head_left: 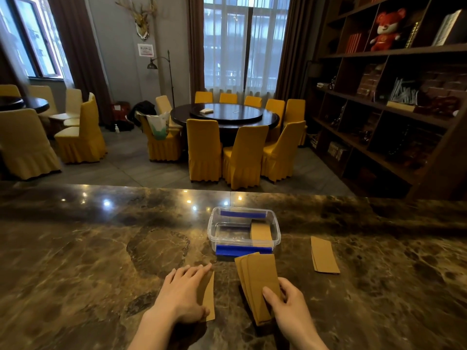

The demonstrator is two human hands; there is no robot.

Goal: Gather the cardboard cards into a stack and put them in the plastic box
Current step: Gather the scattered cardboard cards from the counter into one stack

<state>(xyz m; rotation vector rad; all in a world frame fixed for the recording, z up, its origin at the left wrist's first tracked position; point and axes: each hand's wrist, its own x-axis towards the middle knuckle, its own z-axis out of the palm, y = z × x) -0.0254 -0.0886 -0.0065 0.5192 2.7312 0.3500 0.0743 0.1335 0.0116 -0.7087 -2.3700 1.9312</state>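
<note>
A clear plastic box (243, 212) with blue strips stands on the marble counter, and one brown card (260, 231) lies inside it on the right. My right hand (288, 303) grips a fanned bunch of brown cardboard cards (257, 279) just in front of the box. My left hand (183, 291) lies flat, fingers together, on a single card (209, 296) lying on the counter. A small stack of cards (324, 255) rests alone to the right of the box.
The dark marble counter (101, 248) stretches wide to both sides, its far edge just behind the box. Beyond it are a round table with yellow chairs (202, 150) and a bookshelf (391, 109) on the right.
</note>
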